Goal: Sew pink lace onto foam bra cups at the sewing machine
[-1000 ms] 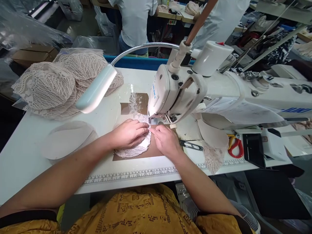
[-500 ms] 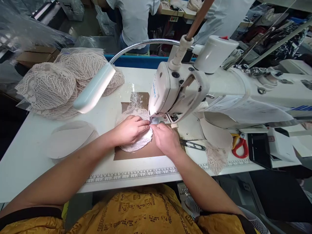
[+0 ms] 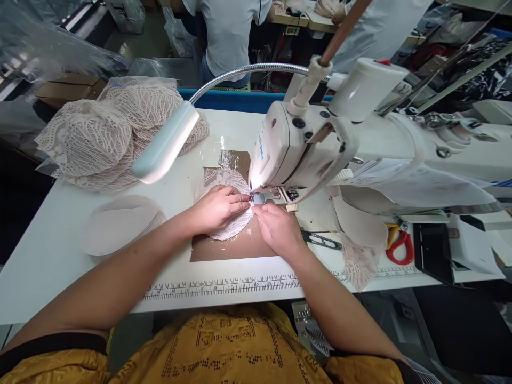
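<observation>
A round pale lace piece (image 3: 230,226) lies on a brown plate under the head of a white sewing machine (image 3: 296,144). My left hand (image 3: 218,207) lies flat on the lace, fingers stretched toward the needle. My right hand (image 3: 278,226) rests just right of it, fingertips pinching the lace edge at the presser foot. The needle itself is hidden behind the machine head.
A heap of lace cups (image 3: 108,133) sits at the back left, flat pale pads (image 3: 120,224) in front of it. A gooseneck lamp (image 3: 166,141) hangs over the table. Thread snips (image 3: 322,240) and red-handled scissors (image 3: 400,248) lie to the right. Another person (image 3: 230,32) sits beyond the table.
The lace piece has slid away from me under the machine, and both hands have moved forward with it toward the needle.
</observation>
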`<act>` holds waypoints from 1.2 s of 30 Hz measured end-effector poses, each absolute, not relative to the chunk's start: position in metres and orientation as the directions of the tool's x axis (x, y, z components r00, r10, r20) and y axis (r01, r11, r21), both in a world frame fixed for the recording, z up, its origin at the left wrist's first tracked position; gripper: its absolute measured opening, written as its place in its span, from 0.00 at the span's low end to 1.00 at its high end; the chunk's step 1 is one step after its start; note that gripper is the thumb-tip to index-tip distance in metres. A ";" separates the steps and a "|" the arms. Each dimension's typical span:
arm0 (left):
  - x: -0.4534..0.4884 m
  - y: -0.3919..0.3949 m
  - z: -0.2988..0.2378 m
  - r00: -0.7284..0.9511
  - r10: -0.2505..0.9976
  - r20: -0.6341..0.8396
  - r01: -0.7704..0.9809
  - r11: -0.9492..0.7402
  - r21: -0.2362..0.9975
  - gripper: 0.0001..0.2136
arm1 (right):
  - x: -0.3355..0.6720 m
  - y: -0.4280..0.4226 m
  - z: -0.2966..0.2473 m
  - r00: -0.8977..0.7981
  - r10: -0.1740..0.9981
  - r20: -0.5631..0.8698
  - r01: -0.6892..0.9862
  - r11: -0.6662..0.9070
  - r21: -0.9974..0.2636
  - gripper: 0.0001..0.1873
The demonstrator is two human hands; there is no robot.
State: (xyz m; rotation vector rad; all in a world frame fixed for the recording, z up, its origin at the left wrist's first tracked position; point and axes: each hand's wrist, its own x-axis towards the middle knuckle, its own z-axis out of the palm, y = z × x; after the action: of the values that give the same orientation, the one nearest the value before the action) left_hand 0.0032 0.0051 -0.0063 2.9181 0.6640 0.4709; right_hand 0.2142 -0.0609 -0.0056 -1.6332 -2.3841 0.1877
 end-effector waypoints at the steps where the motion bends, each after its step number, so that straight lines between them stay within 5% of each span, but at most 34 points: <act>1: 0.003 0.006 -0.006 0.849 0.446 0.284 0.406 -0.894 0.189 0.16 | 0.215 -0.061 -0.006 -0.346 0.929 0.134 0.896 0.369 -0.247 0.19; 10: 0.003 0.006 -0.006 0.807 0.507 0.304 0.449 -0.860 0.242 0.16 | 0.213 -0.060 -0.007 -0.358 0.926 0.117 0.901 0.376 -0.217 0.21; 18: 0.000 0.004 -0.007 0.792 0.538 0.289 0.518 -0.842 0.150 0.16 | 0.213 -0.059 -0.008 -0.321 0.934 0.155 0.897 0.352 -0.266 0.22; 27: -0.004 -0.009 0.005 0.885 0.397 0.243 0.371 -0.917 0.144 0.17 | 0.214 -0.063 -0.006 -0.286 0.934 0.213 0.874 0.345 -0.343 0.19; 36: -0.002 -0.006 -0.001 0.886 0.360 0.293 0.312 -0.929 0.200 0.16 | 0.212 -0.065 -0.004 -0.366 0.924 0.110 0.911 0.380 -0.161 0.21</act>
State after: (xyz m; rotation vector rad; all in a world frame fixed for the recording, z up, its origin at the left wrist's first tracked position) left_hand -0.0023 -0.0065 -0.0012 2.9070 0.5214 0.4932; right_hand 0.2117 -0.0646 -0.0042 -1.6504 -2.4536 0.1075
